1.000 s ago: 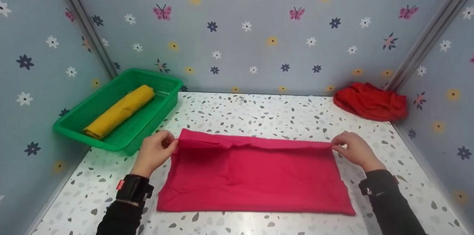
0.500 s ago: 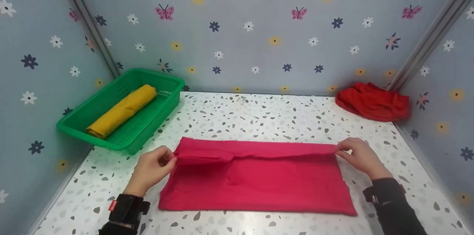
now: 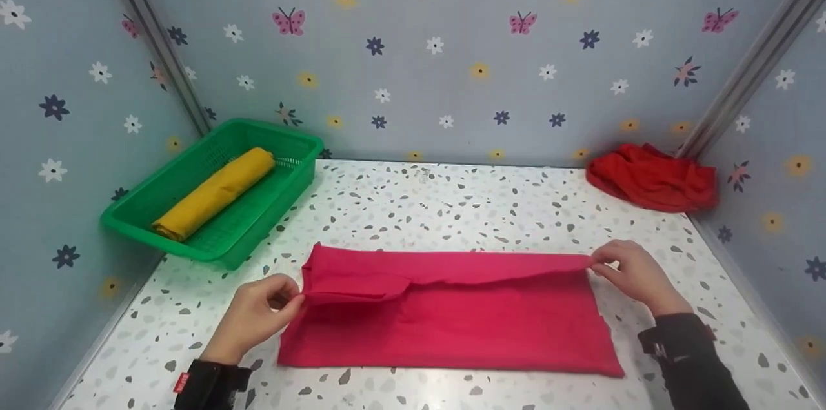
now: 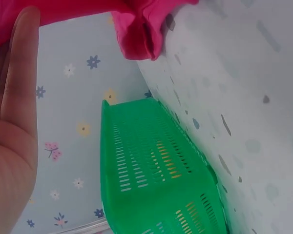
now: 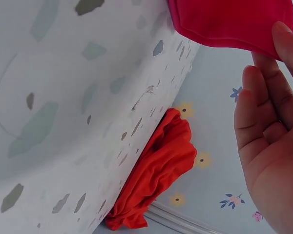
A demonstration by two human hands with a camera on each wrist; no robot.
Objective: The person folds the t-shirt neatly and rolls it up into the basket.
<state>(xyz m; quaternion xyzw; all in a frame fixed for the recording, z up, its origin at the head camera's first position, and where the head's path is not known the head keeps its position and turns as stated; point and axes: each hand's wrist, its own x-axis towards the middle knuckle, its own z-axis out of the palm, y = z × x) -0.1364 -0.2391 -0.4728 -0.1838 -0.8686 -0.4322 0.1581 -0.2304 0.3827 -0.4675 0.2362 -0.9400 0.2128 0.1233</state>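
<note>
A pink cloth (image 3: 490,326), folded into a wide rectangle, lies on the speckled table, its far edge lifted and turned toward the person. At the left end of that flap, my left hand (image 3: 255,313) pinches the edge between thumb and fingers. My right hand (image 3: 635,274) pinches the flap's far right corner, held off the table; the right wrist view shows thumb and fingertips on the pink cloth (image 5: 234,24). In the left wrist view the pink cloth (image 4: 78,9) runs above the left hand (image 4: 14,131), and its held edge is partly out of frame.
A green basket (image 3: 258,229) stands at the back left with a rolled yellow cloth (image 3: 216,194) in it. A crumpled red cloth (image 3: 652,177) lies in the back right corner. Flowered panels (image 3: 445,29) enclose the white speckled table (image 3: 419,210) at the back and sides.
Both hands have drawn the pink cloth's far edge toward the person, the left hand farther than the right. The flap now covers more of the cloth. Basket and red cloth stay put.
</note>
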